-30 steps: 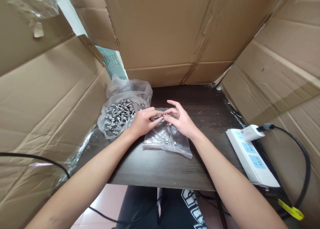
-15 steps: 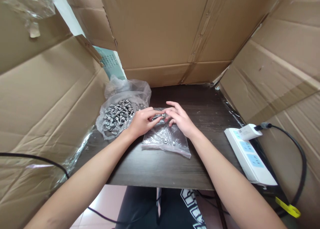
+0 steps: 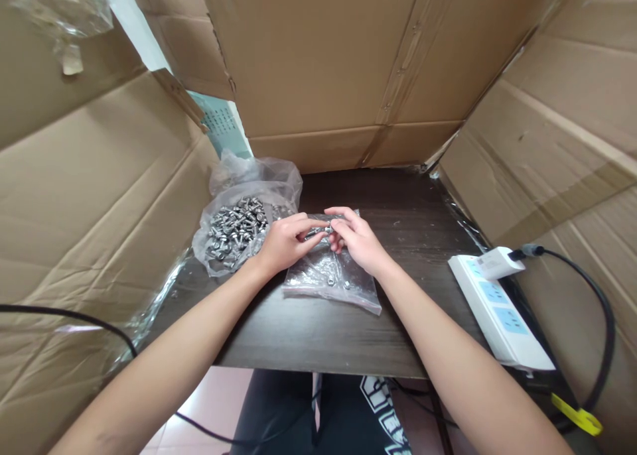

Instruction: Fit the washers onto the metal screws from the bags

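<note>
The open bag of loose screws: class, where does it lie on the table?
The open bag of screws lies on the dark table's far left, beside the cardboard wall, just left of the left hand.

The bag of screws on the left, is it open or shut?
Open: the bag has its mouth spread wide and the screws lie bare inside.

A small metal part (image 3: pixel 318 230) pinched between both hands is too tiny to identify; fingertips hide most of it. The power strip's cable (image 3: pixel 604 335) runs off frame.
</note>
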{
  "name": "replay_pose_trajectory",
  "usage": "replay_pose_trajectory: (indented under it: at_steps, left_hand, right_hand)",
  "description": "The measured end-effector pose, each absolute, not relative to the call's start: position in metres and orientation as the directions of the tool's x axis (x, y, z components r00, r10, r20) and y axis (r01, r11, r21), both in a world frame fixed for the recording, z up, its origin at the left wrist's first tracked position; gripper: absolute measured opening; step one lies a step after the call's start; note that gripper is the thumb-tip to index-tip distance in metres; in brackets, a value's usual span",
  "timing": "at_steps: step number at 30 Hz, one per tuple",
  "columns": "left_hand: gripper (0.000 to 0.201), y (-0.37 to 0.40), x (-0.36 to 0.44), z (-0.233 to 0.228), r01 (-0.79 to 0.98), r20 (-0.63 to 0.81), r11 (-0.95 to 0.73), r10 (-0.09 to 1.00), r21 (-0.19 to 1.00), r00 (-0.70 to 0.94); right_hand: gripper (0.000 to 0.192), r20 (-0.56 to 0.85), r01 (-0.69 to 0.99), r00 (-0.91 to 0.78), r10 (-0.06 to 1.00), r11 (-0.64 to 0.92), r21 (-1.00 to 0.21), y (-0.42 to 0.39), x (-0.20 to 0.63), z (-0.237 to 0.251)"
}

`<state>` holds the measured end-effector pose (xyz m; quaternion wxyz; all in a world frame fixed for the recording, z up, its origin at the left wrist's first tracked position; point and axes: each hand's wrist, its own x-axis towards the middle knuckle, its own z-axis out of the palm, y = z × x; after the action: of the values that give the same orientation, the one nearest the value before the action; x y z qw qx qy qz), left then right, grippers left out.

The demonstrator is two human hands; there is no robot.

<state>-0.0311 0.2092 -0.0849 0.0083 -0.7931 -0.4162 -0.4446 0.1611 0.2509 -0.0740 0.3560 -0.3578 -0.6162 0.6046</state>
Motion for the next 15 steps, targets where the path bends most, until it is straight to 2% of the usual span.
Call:
replay_pose_trajectory:
  at_steps: [3,7,9,15]
  left_hand:
    - [0.018,0.2092,-0.0303,-0.0846,0.663,0.717,-0.657,0.649,0.36,0.254]
    - [0.017,0.2092,-0.0306,-0.0825,0.664,0.751,-0.654,0.627,0.364,0.206]
    - [0.018,0.2088,-0.0304,-0.0815,0.662,0.762,-0.653,0.619,0.367,0.188]
    - [0.019,0.207,-0.028,-0.0811,0.673,0.748,-0.646,0.631,0.36,0.206]
  right_hand:
    - [0.037,0.082,-0.003,-0.489,0.869,0.093,-0.996,0.2487,0.1605,-0.0755]
    - [0.068,0.281,-0.029,-0.404,0.871,0.294,-0.955,0.2453,0.1613,-0.0731]
    - [0.074,0.306,-0.011,-0.362,0.88,0.324,-0.946,0.2451,0.1614,-0.0719]
    - [0.045,0.223,-0.044,-0.369,0.902,0.222,-0.974,0.2481,0.1595,-0.0723]
